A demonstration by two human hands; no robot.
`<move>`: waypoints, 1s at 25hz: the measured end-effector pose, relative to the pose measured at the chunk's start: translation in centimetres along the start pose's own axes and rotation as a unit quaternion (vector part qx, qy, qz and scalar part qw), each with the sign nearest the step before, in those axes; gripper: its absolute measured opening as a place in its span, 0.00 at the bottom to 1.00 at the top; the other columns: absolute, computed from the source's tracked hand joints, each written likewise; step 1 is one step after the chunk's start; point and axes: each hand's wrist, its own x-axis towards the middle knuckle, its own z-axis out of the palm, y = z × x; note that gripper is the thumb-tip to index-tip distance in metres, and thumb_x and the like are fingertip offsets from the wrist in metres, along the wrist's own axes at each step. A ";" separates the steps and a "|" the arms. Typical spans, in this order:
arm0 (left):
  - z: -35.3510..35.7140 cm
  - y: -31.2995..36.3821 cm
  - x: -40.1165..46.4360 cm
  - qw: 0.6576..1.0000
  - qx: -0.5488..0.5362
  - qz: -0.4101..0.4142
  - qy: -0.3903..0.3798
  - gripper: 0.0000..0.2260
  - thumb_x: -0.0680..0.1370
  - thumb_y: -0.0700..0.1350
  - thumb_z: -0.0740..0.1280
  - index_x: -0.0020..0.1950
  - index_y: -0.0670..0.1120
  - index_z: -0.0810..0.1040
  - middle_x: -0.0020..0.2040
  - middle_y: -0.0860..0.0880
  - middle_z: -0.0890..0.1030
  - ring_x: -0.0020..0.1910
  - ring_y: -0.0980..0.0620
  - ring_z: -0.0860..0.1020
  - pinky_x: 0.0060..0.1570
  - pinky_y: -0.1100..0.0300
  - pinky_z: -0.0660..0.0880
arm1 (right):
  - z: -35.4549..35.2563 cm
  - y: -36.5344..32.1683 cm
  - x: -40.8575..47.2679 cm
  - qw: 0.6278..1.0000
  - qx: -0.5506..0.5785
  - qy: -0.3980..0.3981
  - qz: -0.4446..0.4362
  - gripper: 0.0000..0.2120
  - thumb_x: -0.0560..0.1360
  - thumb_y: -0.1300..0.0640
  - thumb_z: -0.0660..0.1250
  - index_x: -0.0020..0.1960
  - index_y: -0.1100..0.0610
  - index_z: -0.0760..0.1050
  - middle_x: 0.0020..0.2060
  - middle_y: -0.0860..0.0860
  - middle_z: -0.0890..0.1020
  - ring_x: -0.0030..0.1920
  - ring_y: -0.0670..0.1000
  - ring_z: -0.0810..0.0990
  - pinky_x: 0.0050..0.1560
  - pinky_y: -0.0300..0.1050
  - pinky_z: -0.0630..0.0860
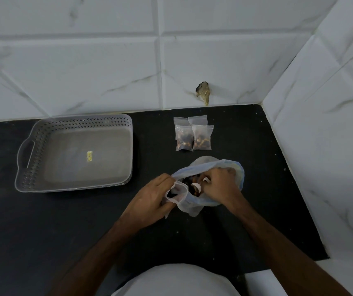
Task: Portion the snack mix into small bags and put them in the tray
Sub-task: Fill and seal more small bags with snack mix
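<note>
Left hand (pixel 150 199) curled round a small clear bag (pixel 176 192), holding its mouth open right beside the big bag. Right hand (pixel 219 185) dipped into the big bag of snack mix (pixel 211 167), fingers bent down inside (cannot tell what they pinch, maybe a white scoop, too hidden to be sure). Dark and tan bits of mix showing between the two hands. Big bag sitting on the black bench (pixel 64 227), near the corner of the white tiled wall (pixel 85 71). Behind it, closer to the wall, four small bags (pixel 192 135) lying together, the two front ones filled with mix. Off to the left, well apart, the grey tray (pixel 28 146) with holes in its sides, holding only a little yellow sticker (pixel 89 156) on its floor.
</note>
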 end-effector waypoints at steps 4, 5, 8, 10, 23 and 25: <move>0.0 0.2 -0.1 1.000 -0.007 0.002 -0.004 0.13 0.78 0.50 0.67 0.60 0.46 0.77 0.56 0.52 0.76 0.52 0.57 0.76 0.53 0.58 0.77 | 0.4 0.4 -0.6 0.996 0.076 0.042 0.000 0.09 0.79 0.49 0.65 0.56 0.49 0.79 0.52 0.45 0.81 0.60 0.49 0.77 0.72 0.54 0.63; 0.0 0.2 -0.1 1.000 -0.013 0.002 -0.004 0.13 0.78 0.50 0.67 0.60 0.46 0.77 0.56 0.52 0.76 0.53 0.57 0.76 0.53 0.58 0.77 | 0.3 0.5 -0.6 0.996 0.081 0.034 0.001 0.09 0.79 0.49 0.65 0.56 0.49 0.80 0.52 0.45 0.81 0.60 0.48 0.77 0.70 0.50 0.64; -0.1 0.4 0.0 1.000 -0.031 0.002 0.000 0.12 0.78 0.48 0.68 0.60 0.46 0.76 0.56 0.52 0.76 0.53 0.56 0.77 0.52 0.58 0.77 | 0.4 0.9 -0.1 0.999 0.049 -0.012 -0.012 0.07 0.78 0.47 0.66 0.52 0.43 0.82 0.54 0.43 0.81 0.61 0.49 0.76 0.72 0.54 0.63; -0.2 0.5 0.1 0.999 -0.038 0.005 0.005 0.12 0.79 0.47 0.68 0.60 0.45 0.76 0.56 0.52 0.75 0.52 0.56 0.77 0.51 0.58 0.77 | 0.2 1.0 0.2 0.999 0.013 -0.036 -0.001 0.10 0.77 0.45 0.66 0.55 0.43 0.81 0.59 0.45 0.79 0.66 0.52 0.73 0.73 0.60 0.60; 0.0 0.1 -0.4 0.999 -0.030 -0.011 -0.004 0.13 0.79 0.48 0.68 0.61 0.46 0.77 0.58 0.53 0.76 0.55 0.56 0.77 0.53 0.54 0.78 | -2.5 1.5 -0.8 0.928 0.332 -0.165 0.026 0.13 0.74 0.65 0.70 0.40 0.49 0.84 0.48 0.52 0.85 0.53 0.53 0.82 0.62 0.50 0.76; -0.2 0.2 -0.4 1.000 -0.015 -0.024 0.003 0.13 0.78 0.50 0.67 0.61 0.48 0.77 0.57 0.54 0.76 0.54 0.56 0.77 0.53 0.53 0.77 | -3.3 2.2 -1.5 0.919 0.368 -0.137 0.040 0.09 0.76 0.65 0.69 0.45 0.53 0.85 0.50 0.49 0.85 0.54 0.48 0.81 0.60 0.47 0.75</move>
